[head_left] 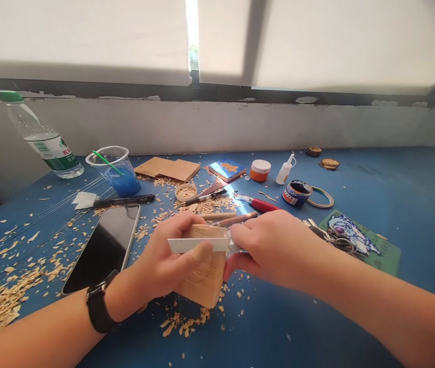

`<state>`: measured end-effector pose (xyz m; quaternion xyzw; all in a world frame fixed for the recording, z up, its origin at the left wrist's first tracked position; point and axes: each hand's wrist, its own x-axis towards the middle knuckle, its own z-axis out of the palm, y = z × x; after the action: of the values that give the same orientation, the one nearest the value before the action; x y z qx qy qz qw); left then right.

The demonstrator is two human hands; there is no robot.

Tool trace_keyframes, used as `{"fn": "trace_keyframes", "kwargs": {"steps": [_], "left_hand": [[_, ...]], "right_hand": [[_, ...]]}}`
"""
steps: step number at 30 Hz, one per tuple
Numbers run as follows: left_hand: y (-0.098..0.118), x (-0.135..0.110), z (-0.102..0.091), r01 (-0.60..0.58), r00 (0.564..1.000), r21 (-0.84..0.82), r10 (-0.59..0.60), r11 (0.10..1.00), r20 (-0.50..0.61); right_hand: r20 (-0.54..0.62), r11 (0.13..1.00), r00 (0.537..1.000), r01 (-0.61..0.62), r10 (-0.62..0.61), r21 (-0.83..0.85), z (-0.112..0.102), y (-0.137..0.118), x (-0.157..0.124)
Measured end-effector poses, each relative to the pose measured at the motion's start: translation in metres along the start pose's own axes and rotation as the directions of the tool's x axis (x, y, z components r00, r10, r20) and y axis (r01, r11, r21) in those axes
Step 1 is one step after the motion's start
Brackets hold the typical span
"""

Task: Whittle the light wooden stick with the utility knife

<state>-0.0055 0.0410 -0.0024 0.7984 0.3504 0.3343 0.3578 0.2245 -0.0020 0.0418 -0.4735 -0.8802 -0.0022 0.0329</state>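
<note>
My left hand, with a black watch on the wrist, is closed around a pale wooden block. Its thumb presses against the knife's blade. In my right hand is a knife, gripped by its handle, which the fingers mostly hide. The flat metal blade points left and lies across the upper part of the block. A curved line shows on the wood below it. Wood shavings are scattered beneath the block. Just beyond the hands lie slim wooden-handled tools.
On the blue table stand a tilted-looking water bottle, a cup of blue liquid, a phone, a black marker, a red-handled tool, an orange jar, tape and keys.
</note>
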Motion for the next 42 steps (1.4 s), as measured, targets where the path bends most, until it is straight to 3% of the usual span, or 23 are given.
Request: {"fn": "trace_keyframes", "kwargs": {"steps": [4, 10, 18, 22, 27, 31, 37, 42], "left_hand": [[0.001, 0.000, 0.002, 0.046, 0.999, -0.081, -0.047, 0.996, -0.009], [0.004, -0.002, 0.006, 0.037, 0.998, -0.163, -0.043, 0.986, -0.036], [0.012, -0.005, -0.003, -0.114, 0.992, 0.022, 0.112, 0.993, 0.062], [0.013, -0.004, -0.002, -0.181, 0.982, 0.001, 0.180, 0.984, 0.053], [0.013, -0.007, 0.003, -0.036, 0.998, -0.156, 0.044, 0.987, 0.049], [0.011, -0.011, 0.004, -0.028, 0.997, -0.156, 0.038, 0.987, 0.064], [0.008, -0.011, 0.001, -0.015, 0.994, -0.134, 0.030, 0.991, 0.107], [0.021, -0.019, -0.001, -0.045, 0.989, -0.061, 0.053, 0.997, 0.140]], "right_hand": [[-0.054, 1.000, 0.998, -0.021, 0.020, -0.013, 0.003, 0.000, -0.002], [-0.147, 0.987, 0.977, -0.157, 0.152, -0.025, 0.005, -0.003, -0.003], [0.008, 0.992, 0.998, 0.060, -0.061, 0.115, -0.007, -0.010, -0.007], [-0.122, 0.990, 0.989, 0.099, -0.086, 0.100, -0.002, -0.012, -0.011], [-0.249, 1.000, 0.969, 0.000, -0.001, -0.001, 0.003, -0.011, -0.011], [-0.159, 0.996, 0.984, -0.078, 0.083, 0.041, 0.000, -0.009, -0.008], [-0.165, 0.992, 0.986, -0.006, 0.026, 0.123, -0.006, -0.014, -0.013], [-0.083, 0.982, 0.995, -0.035, 0.051, 0.185, -0.005, -0.025, -0.016]]}}
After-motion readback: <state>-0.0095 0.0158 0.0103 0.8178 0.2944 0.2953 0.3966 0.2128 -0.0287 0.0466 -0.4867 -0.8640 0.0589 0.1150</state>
